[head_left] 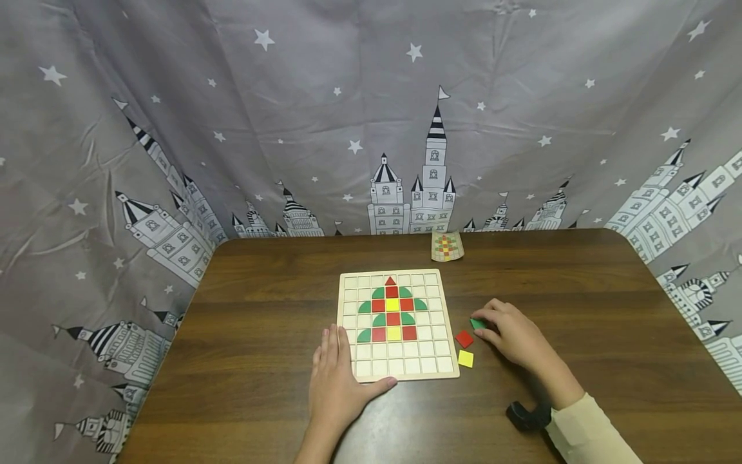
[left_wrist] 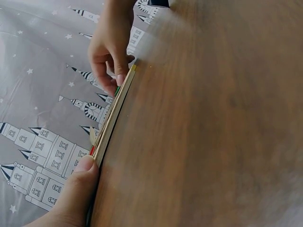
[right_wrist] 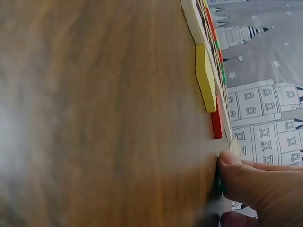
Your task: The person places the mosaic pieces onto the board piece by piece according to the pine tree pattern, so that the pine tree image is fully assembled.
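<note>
A square wooden grid board (head_left: 427,348) lies on the table, with red, yellow and green tiles set into it as a stepped tree shape under a red triangle. My left hand (head_left: 336,390) rests at its lower left corner, fingers extended along the left edge and thumb against the front edge. To the right of the board, my right hand (head_left: 513,336) pinches a green tile (head_left: 477,323) between thumb and fingers, low over the table. Nearer the board's right edge lie a loose red tile (head_left: 464,339) and a yellow tile (head_left: 466,359).
A small patterned card (head_left: 458,252) showing a similar tree stands at the table's back edge. Behind the brown wooden table (head_left: 272,309) hangs a grey curtain (head_left: 324,64) printed with castles and stars. A black curved piece (head_left: 529,417) sits at my right wrist.
</note>
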A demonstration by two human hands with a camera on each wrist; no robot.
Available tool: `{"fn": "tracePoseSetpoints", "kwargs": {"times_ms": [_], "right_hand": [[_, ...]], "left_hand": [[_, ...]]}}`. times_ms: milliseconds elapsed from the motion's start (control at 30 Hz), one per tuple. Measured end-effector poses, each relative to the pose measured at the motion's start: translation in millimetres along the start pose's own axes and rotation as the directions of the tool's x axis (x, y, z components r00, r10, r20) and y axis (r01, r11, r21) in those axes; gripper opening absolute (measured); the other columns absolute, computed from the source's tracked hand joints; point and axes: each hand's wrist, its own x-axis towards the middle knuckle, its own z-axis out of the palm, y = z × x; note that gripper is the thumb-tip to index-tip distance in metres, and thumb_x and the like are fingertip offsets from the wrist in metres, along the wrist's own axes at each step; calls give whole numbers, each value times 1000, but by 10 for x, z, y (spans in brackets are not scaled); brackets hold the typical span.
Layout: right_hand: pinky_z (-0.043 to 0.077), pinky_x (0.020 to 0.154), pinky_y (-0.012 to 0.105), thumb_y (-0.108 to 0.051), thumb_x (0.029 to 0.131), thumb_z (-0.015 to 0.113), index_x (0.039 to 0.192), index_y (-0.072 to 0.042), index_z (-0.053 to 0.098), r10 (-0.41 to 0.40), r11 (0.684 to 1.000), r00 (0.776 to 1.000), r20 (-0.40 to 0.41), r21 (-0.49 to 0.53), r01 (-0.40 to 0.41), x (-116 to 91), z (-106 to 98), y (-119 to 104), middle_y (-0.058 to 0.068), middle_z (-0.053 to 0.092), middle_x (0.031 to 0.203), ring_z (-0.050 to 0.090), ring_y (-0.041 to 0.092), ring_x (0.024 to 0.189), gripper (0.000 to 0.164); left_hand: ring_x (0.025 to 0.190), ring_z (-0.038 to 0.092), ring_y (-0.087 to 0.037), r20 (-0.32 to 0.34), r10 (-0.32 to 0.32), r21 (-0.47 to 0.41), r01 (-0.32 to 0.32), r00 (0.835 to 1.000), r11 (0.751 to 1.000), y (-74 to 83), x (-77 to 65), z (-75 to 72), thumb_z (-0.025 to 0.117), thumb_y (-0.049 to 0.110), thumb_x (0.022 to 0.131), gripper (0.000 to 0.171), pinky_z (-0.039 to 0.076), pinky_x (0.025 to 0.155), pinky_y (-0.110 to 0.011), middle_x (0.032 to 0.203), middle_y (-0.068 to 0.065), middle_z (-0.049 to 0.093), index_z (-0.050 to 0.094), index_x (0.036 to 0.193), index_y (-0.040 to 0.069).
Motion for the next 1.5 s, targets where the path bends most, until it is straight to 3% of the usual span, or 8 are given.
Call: {"fn": "tracePoseSetpoints", "kwargs": {"times_ms": [233, 567, 833, 1033, 1233, 1500], "right_hand": [[55, 85, 42, -23, 89, 74, 108, -10, 69, 3, 1000, 1000, -20, -14, -3, 26, 30, -22, 1, 66, 104, 63, 21, 97, 24], [52, 69, 33, -26, 85, 78, 102, -16, 71, 29, 999, 999, -39, 18, -28, 96, 15, -110, -6, 68, 90, 58, 9, 78, 21], [40, 60, 23, -23, 87, 76, 103, -17, 70, 117, 979, 993, -24, 173, -111, 223, 55, -269, -9, 57, 77, 49, 9, 67, 18], [39, 56, 22, -22, 89, 75, 109, -16, 69, 124, 945, 992, 40, 299, -130, 336, 120, -506, -7, 55, 77, 49, 9, 66, 22], [40, 60, 23, -26, 88, 76, 105, -21, 74, 88, 965, 993, 73, 242, -103, 400, 235, -734, -11, 56, 74, 49, 7, 67, 18], [47, 71, 30, -29, 85, 79, 102, -22, 77, 51, 982, 999, 6, 182, -51, 408, 334, -820, -11, 63, 84, 52, 9, 78, 18]], "left_hand": [[154, 16, -32, -7, 5, 2, -5, 1000, 1000, -8, 8, 6, 61, 93, 56, 142, 20, 124, -48, 166, -15, 18, 20, 158, 3], [155, 16, -31, -8, 7, -3, -7, 1000, 1000, -7, 5, -1, 63, 92, 56, 142, 20, 124, -48, 166, -15, 18, 20, 158, 3], [155, 16, -32, -3, 5, -1, -5, 1000, 1000, -2, 1, 2, 62, 93, 56, 143, 21, 124, -48, 166, -15, 17, 19, 158, 3], [154, 16, -32, -1, 4, -2, -4, 1000, 1000, -7, 1, 6, 62, 93, 56, 142, 21, 124, -48, 166, -15, 17, 20, 158, 3], [154, 16, -32, 0, 5, 5, -5, 1000, 1000, -14, 4, 8, 60, 95, 56, 143, 21, 124, -48, 166, -16, 18, 20, 158, 3], [154, 16, -32, 0, 7, 6, -7, 1000, 1000, -6, 10, 2, 60, 94, 56, 142, 21, 124, -48, 166, -16, 18, 20, 157, 2]]}}
